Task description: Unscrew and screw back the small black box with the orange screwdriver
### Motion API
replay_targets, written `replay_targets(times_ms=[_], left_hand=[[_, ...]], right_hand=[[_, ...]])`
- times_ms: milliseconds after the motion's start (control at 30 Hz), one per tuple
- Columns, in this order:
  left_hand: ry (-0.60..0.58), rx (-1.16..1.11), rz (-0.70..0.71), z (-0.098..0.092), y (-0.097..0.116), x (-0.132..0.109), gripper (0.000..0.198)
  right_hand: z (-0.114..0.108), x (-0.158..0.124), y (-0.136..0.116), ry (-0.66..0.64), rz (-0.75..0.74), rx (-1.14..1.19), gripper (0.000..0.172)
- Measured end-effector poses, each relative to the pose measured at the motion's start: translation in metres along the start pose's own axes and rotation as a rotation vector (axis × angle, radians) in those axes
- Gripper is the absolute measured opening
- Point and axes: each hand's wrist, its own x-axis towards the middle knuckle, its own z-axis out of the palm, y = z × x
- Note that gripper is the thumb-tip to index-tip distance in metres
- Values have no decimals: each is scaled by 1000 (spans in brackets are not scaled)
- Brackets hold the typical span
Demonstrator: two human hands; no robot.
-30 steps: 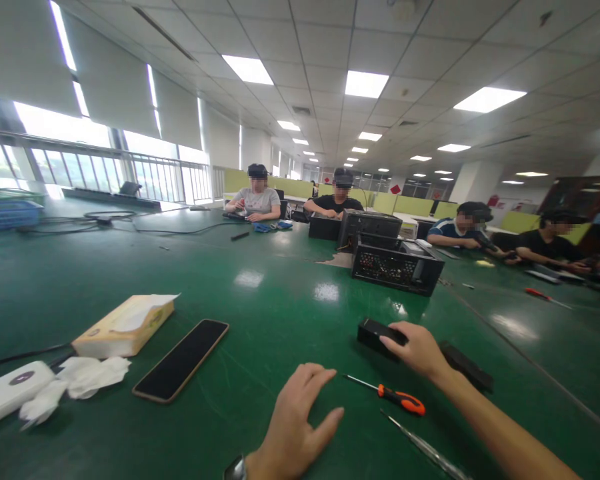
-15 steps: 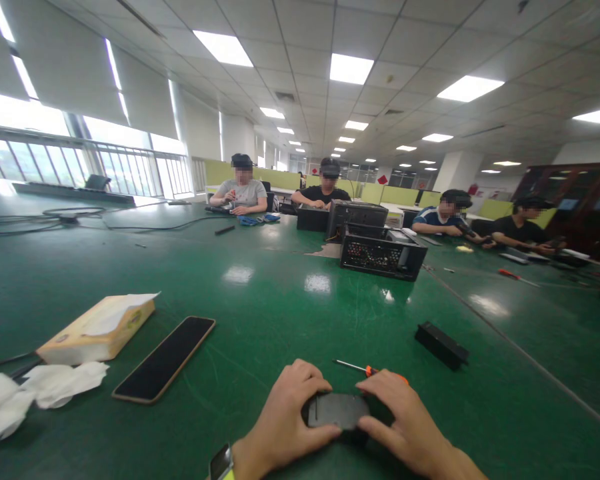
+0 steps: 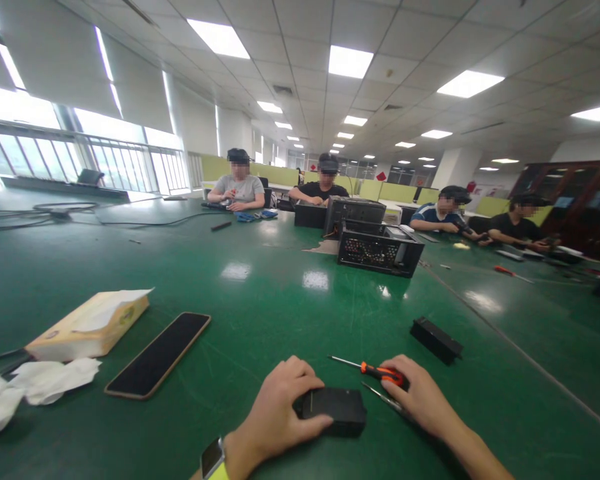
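Observation:
My left hand (image 3: pixel 286 412) is closed around the left end of a small black rectangular box (image 3: pixel 341 410), which rests on the green table in front of me. To its right, my right hand (image 3: pixel 420 390) has its thumb and fingers around the handle end of an orange-and-black screwdriver (image 3: pixel 375 370), whose shaft points left. A slim metal tool (image 3: pixel 383 396) lies just below that screwdriver, its rear part hidden under the right hand. Another black box-shaped part (image 3: pixel 436 340) lies on the table farther to the right.
On the left lie a phone (image 3: pixel 160 353), a tissue pack (image 3: pixel 93 323) and crumpled tissues (image 3: pixel 55 380). Black computer cases (image 3: pixel 380 248) stand mid-table. Several people sit on the far side, and another orange screwdriver (image 3: pixel 513 273) lies far right.
My right hand has let go of the black box and moved right, onto the screwdriver handle. The left hand still holds the box. The slim metal tool has come into view.

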Motion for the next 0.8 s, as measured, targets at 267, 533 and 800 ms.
replay_targets(times_ms=[267, 533, 800], left_hand=[[30, -105, 25, 2, -4, 1, 33], [30, -116, 11, 2, -5, 0, 33], [-11, -107, -9, 0, -4, 1, 33]], right_hand=[[-14, -2, 16, 183, 116, 563, 36], [-19, -9, 21, 241, 120, 824, 32], [-20, -10, 21, 231, 86, 727, 30]])
